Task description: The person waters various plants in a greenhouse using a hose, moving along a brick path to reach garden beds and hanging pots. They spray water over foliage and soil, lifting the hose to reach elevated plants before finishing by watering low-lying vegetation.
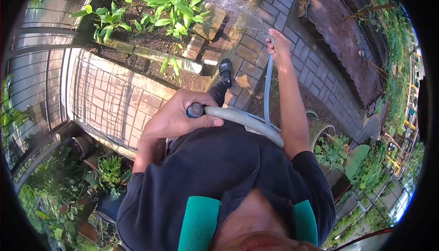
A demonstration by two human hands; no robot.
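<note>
My right hand (279,47) is stretched out ahead, its fingers closed around the end of a light blue-grey hose (267,86). Water (240,13) sprays from there toward the planted bed. Close to my waist, my left hand (180,114) is wrapped around a looped part of the hose. A dark round end with a blue rim (195,109) shows between thumb and fingers; I cannot make out what it belongs to. Leafy green plants (173,11) stand in the soil bed ahead, near the spray.
Grey paving bricks (315,70) run ahead and to the right. Beside them lies a raised soil bed with a wavy edge (343,36). A stone border (155,56) and a tiled slab (109,98) are at left, near a metal fence (36,45). Potted plants (109,171) crowd the lower left.
</note>
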